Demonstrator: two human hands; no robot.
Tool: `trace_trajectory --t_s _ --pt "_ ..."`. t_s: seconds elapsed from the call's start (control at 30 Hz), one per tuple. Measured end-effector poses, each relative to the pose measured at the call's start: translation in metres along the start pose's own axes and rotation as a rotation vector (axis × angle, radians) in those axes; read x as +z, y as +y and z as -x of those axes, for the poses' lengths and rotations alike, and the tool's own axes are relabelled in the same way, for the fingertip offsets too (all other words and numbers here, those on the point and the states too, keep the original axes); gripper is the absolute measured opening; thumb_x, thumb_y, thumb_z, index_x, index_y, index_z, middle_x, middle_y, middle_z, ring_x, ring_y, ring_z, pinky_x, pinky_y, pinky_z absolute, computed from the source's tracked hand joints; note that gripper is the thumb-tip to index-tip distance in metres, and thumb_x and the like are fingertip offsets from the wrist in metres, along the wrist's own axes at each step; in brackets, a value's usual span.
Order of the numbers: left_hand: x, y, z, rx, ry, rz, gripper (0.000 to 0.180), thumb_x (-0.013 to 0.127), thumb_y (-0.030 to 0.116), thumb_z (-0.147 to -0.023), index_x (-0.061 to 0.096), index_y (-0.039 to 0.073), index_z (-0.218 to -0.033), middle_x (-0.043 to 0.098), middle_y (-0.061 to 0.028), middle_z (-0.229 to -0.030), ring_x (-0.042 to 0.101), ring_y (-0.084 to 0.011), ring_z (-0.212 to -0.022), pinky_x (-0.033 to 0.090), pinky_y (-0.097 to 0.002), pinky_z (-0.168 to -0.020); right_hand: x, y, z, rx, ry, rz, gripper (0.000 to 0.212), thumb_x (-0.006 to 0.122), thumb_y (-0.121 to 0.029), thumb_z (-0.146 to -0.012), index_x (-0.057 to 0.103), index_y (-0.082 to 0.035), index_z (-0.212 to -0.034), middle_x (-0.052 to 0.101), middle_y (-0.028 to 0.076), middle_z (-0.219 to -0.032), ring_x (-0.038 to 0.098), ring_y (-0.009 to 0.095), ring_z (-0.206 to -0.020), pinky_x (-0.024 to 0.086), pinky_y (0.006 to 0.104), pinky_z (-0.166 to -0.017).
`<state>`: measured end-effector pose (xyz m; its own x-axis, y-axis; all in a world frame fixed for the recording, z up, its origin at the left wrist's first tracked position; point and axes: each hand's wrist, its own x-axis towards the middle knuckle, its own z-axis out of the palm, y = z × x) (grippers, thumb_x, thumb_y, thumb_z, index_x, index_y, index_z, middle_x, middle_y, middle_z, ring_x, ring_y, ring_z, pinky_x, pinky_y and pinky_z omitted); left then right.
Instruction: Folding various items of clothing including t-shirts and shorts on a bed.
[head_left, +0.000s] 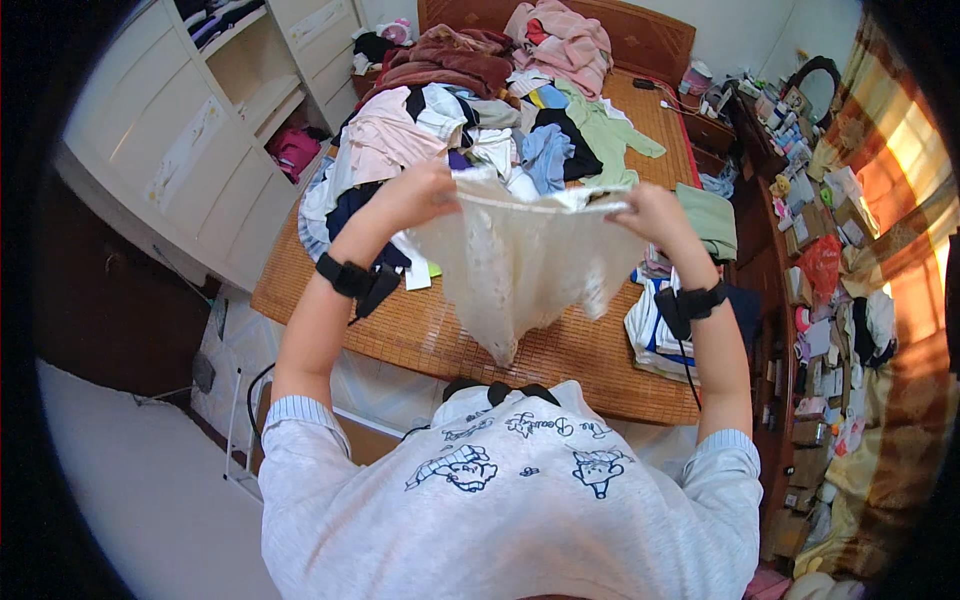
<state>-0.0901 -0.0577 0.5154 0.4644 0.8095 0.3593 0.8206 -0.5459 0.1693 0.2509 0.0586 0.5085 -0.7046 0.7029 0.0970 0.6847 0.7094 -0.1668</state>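
Grey shirt [520,525] sat nearest; beyond, left hand [425,195] and right hand [655,213] pinched white garment [520,260], top edge spanning crosswise between them.

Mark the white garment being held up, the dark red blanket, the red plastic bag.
White garment [520,255]: head view, middle of the hanging cloth.
Dark red blanket [455,60]: head view, bunched middle.
Red plastic bag [821,264]: head view, visible middle.

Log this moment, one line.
left hand: grips sheer white garment | right hand: grips opposite edge | state: hangs spread | behind: clothes heap on mat
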Motion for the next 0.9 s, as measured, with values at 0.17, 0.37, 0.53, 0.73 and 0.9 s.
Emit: trace_trajectory --t_s 0.17,0.37,0.53,0.73,0.9 --pt "-0.035 0.019 -0.023 0.034 0.280 -0.296 0.012 0.063 0.008 -0.068 0.056 0.001 -0.075 0.055 -0.0110 -0.079 0.053 -0.0288 -0.079 0.044 -0.0362 -0.070 -0.046 0.007 -0.002 -0.149 0.513 -0.012 0.022 0.065 -0.027 -0.070 0.058 -0.008 -0.080 0.055 0.012 -0.077 0.056 0.032 -0.074 0.046 0.0390 -0.063" --pt "-0.060 0.036 -0.032 0.046 0.517 -0.521 0.016 0.066 0.014 -0.065 0.057 0.002 -0.072 0.054 -0.0070 -0.085 0.052 -0.0251 -0.084 0.043 -0.0355 -0.077 -0.087 -0.003 0.009 -0.228 0.703 -0.035 0.022 0.064 -0.015 -0.072 0.054 -0.007 -0.091 0.054 0.012 -0.082 0.056 0.033 -0.075 0.045 0.0381 -0.064" --pt "-0.065 0.048 -0.016 0.005 0.536 -0.588 0.022 0.072 0.018 -0.063 0.057 0.003 -0.070 0.052 -0.0072 -0.099 0.051 -0.0238 -0.093 0.043 -0.0344 -0.079 -0.090 0.001 0.022 -0.232 0.720 -0.115 0.025 0.064 -0.011 -0.071 0.055 -0.007 -0.094 0.055 0.011 -0.084 0.056 0.030 -0.078 0.045 0.0350 -0.066" --pt "-0.063 0.055 -0.007 -0.006 0.577 -0.154 0.021 0.071 0.017 -0.070 0.057 0.003 -0.078 0.054 -0.0080 -0.097 0.056 -0.0179 -0.081 0.045 -0.0262 -0.065 -0.093 0.001 0.043 -0.246 0.546 -0.192 0.027 0.065 -0.008 -0.070 0.055 -0.005 -0.095 0.055 0.009 -0.083 0.056 0.025 -0.075 0.045 0.0310 -0.065" --pt "-0.067 0.063 -0.015 -0.262 0.389 0.049 0.027 0.065 0.019 -0.076 0.049 0.002 -0.090 0.055 -0.0104 -0.075 0.053 -0.0228 -0.071 0.044 -0.0306 -0.064 -0.095 0.016 0.047 -0.188 0.339 -0.366 0.032 0.064 -0.008 -0.072 0.050 -0.001 -0.099 0.055 0.009 -0.088 0.054 0.018 -0.079 0.046 0.0293 -0.067"
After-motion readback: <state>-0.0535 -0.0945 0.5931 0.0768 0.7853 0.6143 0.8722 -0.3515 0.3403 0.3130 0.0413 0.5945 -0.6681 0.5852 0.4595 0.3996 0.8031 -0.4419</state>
